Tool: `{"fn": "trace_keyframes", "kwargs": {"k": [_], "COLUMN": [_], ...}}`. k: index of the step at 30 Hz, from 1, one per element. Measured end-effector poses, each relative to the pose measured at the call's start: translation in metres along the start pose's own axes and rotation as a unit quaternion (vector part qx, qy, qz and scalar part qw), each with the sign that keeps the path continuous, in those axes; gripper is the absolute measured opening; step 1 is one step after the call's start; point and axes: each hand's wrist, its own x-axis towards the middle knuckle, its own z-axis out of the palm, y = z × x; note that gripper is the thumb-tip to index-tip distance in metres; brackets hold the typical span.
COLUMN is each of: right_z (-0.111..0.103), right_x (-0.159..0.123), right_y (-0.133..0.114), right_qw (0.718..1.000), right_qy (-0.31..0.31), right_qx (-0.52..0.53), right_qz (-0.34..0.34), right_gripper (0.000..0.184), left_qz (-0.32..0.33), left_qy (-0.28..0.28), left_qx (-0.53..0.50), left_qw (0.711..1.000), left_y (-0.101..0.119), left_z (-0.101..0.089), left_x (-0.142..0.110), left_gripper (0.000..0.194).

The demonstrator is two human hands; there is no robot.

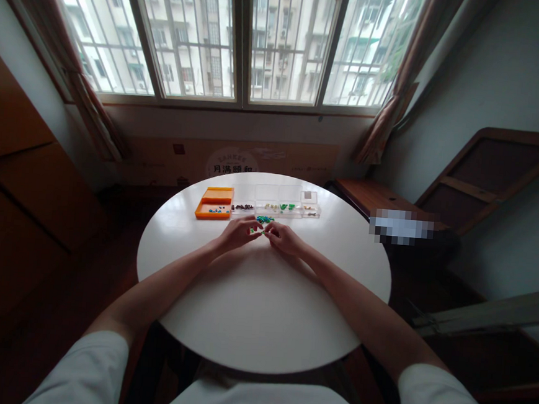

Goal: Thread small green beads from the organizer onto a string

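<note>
A tiny green piece (263, 232) shows between the fingertips of the curled left hand (239, 232) and narrowly pinched right hand (284, 237); whether either grips it, I cannot tell. Small blue-and-green pieces (265, 219) lie heaped just beyond, on the white round worktop (256, 313).

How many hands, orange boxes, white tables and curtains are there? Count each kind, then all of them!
Left hand and right hand: 2
Orange box: 1
White table: 1
Left curtain and right curtain: 2
Total: 6
The blue and green bits are too small to count.
</note>
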Motion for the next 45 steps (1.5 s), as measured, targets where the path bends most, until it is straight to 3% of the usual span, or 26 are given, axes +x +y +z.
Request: {"fn": "trace_keyframes", "kwargs": {"k": [7, 28, 45], "right_z": [0.0004, 0.0003, 0.0003], "right_x": [0.0002, 0.0, -0.0008], "right_y": [-0.0003, 0.0006, -0.0022], "right_qw": [1.0, 1.0, 1.0], "right_qy": [0.006, 0.001, 0.002], "right_qx": [-0.011, -0.013, 0.0], "right_qz": [-0.005, -0.017, -0.021], "right_gripper": [0.012, 0.013, 0.015], "left_qz": [0.036, 0.053, 0.013], "left_qy": [-0.003, -0.037, -0.03], "left_qx": [0.054, 0.08, 0.04], "left_qw": [0.998, 0.995, 0.999], "left_y": [-0.0001, 0.0021, 0.0013], "left_z": [-0.0044, 0.0013, 0.0003], "left_x": [0.0001, -0.0035, -0.0023], "left_gripper": [0.015, 0.013, 0.013]}}
